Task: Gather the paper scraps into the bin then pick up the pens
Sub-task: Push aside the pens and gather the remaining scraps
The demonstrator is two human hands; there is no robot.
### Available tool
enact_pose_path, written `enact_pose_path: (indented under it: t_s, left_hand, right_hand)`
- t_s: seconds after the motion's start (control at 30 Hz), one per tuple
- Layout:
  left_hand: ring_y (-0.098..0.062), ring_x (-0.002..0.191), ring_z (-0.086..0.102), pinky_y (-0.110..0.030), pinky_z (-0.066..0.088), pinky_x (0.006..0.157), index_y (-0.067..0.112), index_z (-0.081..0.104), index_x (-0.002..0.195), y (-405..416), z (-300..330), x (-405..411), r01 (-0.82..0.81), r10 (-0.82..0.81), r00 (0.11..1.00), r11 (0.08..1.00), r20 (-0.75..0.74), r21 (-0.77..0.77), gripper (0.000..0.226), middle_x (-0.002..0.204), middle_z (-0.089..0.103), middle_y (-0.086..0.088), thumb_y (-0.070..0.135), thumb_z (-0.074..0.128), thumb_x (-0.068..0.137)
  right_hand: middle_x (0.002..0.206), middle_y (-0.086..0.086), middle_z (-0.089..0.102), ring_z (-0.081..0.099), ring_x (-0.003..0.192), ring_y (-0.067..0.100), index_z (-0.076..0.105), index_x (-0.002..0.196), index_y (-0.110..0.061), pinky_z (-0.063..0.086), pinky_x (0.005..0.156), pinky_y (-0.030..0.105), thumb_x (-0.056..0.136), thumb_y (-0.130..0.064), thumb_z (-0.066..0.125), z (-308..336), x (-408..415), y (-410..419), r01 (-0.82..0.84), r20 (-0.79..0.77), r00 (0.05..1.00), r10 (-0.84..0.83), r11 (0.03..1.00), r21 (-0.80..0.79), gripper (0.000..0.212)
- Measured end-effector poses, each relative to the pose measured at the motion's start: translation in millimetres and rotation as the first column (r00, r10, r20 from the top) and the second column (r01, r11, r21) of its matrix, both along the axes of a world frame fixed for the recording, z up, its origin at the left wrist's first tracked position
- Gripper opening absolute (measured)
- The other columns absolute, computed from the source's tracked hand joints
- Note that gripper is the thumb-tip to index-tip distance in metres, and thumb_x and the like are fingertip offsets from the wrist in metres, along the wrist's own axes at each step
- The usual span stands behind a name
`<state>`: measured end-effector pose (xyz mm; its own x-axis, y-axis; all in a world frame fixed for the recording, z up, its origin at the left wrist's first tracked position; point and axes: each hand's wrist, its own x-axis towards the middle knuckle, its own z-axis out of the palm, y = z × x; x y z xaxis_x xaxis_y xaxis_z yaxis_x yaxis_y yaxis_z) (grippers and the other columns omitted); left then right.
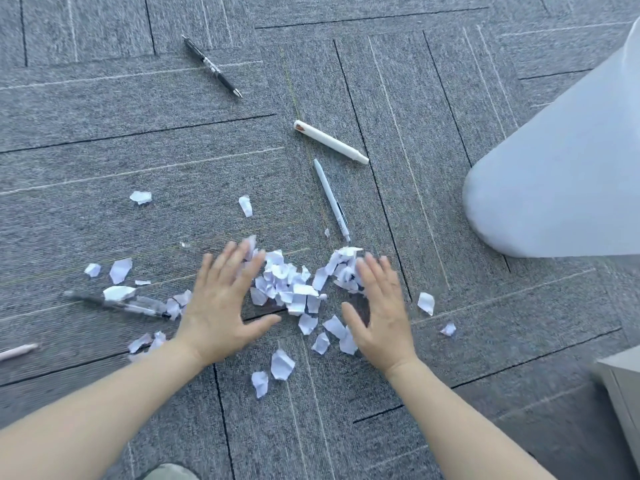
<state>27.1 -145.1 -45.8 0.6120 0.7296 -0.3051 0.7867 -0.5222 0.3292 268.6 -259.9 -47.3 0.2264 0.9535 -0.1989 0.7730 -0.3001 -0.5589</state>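
Grey carpet [104, 140] filled the whole view, squared off by dark and pale lines, and a big pale trouser leg [568, 161] bulked in at the right, knee down near the floor. Low in the right corner sat the edge of a light-coloured box [623, 386]; whether that was the bin could not be told. Both bare forearms reached in from below. The left hand [221, 303] lay flat with fingers spread wide, holding nothing, its fingertips at the left edge of the heap. The right hand [381, 306] mirrored it, fingers open and together, palm turned inward against the right side of the heap, gripping nothing. Between them sat the paper scraps [287, 285]: small torn bits of white paper, crumpled and faintly bluish, bunched in a loose pile, with strays scattered left, right and nearer the person. Pens lay all about: a clear-barrelled pen [117, 304] under scraps left of the left hand, a black pen [212, 66] far up the carpet, a thick white marker [330, 142] above centre, a slim white pen [331, 200] just below it pointing at the pile, and a pinkish pen [19, 351] at the left edge.
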Motion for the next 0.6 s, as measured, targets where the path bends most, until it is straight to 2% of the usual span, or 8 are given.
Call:
enact_pose_path:
  t_s: [0.1, 0.17, 0.27, 0.33, 0.4, 0.47, 0.53, 0.6]
  left_hand:
    - [-0.015, 0.145, -0.013, -0.039, -0.003, 0.118, 0.023, -0.011, 0.149, -7.3, 1.9, 25.9, 0.119, -0.113, 0.987, 0.992, 0.116, -0.045, 0.103, 0.159, -0.014, 0.001, 0.075, 0.039, 0.076]
    - [-0.016, 0.145, -0.012, -0.041, 0.001, 0.118, 0.022, -0.009, 0.149, -3.4, 2.6, 31.9, 0.146, -0.14, 0.979, 0.989, 0.151, -0.029, 0.107, 0.159, -0.011, -0.001, 0.074, 0.046, 0.073]
    - [-0.021, 0.144, -0.017, -0.044, 0.002, 0.118, 0.019, -0.012, 0.149, 1.9, 3.0, 32.5, 0.198, -0.197, 0.977, 0.98, 0.082, -0.01, 0.117, 0.158, -0.014, -0.006, 0.082, 0.043, 0.067]
    - [-0.02, 0.143, -0.02, -0.042, -0.002, 0.118, 0.016, -0.016, 0.148, -2.6, 1.7, 34.6, 0.276, -0.276, 0.961, 0.961, 0.037, -0.018, 0.123, 0.158, -0.016, -0.006, 0.088, 0.037, 0.064]
    - [-0.021, 0.144, -0.017, -0.041, -0.002, 0.117, 0.011, -0.016, 0.147, -14.5, 1.3, 35.4, 0.352, -0.351, 0.935, 0.936, 0.044, -0.02, 0.126, 0.158, -0.012, -0.008, 0.092, 0.031, 0.063]
    - [-0.025, 0.145, -0.011, -0.04, -0.001, 0.116, 0.009, -0.016, 0.147, -31.1, -2.4, 30.2, 0.419, -0.418, 0.908, 0.907, 0.033, -0.029, 0.126, 0.157, -0.008, -0.012, 0.093, 0.026, 0.063]
    - [-0.028, 0.144, 0.005, -0.042, 0.008, 0.114, 0.006, -0.004, 0.149, -43.6, -7.3, 24.2, 0.429, -0.429, 0.903, 0.903, 0.021, -0.003, 0.121, 0.157, 0.009, -0.014, 0.091, 0.026, 0.068]
    - [-0.027, 0.138, 0.022, -0.042, 0.017, 0.111, 0.003, 0.016, 0.146, -45.5, -11.8, 24.3, 0.404, -0.407, 0.912, 0.912, 0.047, 0.065, 0.108, 0.149, 0.026, -0.012, 0.083, 0.03, 0.075]
  right_hand:
    - [0.16, -0.002, 0.022, 0.012, 0.149, 0.014, 0.026, 0.151, -0.017, 0.021, 0.118, 0.049, 0.092, -0.037, 0.052, 5.4, -23.7, 11.7, -0.063, -0.144, 0.987, 0.076, 0.993, 0.097, 0.068]
    - [0.159, 0.001, 0.025, 0.016, 0.148, 0.016, 0.03, 0.15, -0.013, 0.023, 0.118, 0.045, 0.091, -0.034, 0.058, 6.6, -27.0, 18.2, -0.051, -0.168, 0.983, 0.078, 0.986, 0.16, 0.069]
    - [0.162, 0.003, 0.016, 0.007, 0.15, 0.019, 0.024, 0.152, -0.013, 0.015, 0.121, 0.044, 0.088, -0.043, 0.059, 1.8, -18.2, 23.9, -0.122, -0.067, 0.989, 0.132, 0.984, 0.127, 0.078]
    - [0.163, 0.004, 0.01, 0.002, 0.151, 0.02, 0.018, 0.154, -0.013, 0.012, 0.121, 0.047, 0.086, -0.05, 0.059, -1.3, -13.9, 25.2, -0.284, -0.009, 0.958, 0.286, 0.956, 0.075, 0.087]
    - [0.163, 0.007, 0.005, -0.002, 0.151, 0.021, 0.012, 0.154, -0.01, 0.009, 0.121, 0.047, 0.084, -0.057, 0.059, -3.9, -11.1, 21.7, -0.467, 0.043, 0.884, 0.466, 0.883, 0.038, 0.097]
    - [0.163, 0.01, -0.002, -0.007, 0.15, 0.023, 0.002, 0.154, -0.008, 0.005, 0.122, 0.044, 0.084, -0.068, 0.051, -6.0, -8.7, 12.2, -0.614, 0.13, 0.779, 0.613, 0.788, -0.033, 0.105]
    - [0.163, 0.012, 0.0, -0.003, 0.15, 0.025, -0.001, 0.154, -0.008, 0.007, 0.122, 0.043, 0.085, -0.073, 0.043, -12.5, -7.0, 1.8, -0.677, 0.235, 0.703, 0.672, 0.733, -0.07, 0.105]
    - [0.161, 0.013, 0.014, 0.009, 0.15, 0.025, 0.008, 0.154, -0.007, 0.014, 0.121, 0.043, 0.089, -0.068, 0.042, -20.1, -9.5, -2.5, -0.649, 0.302, 0.719, 0.626, 0.76, -0.03, 0.095]
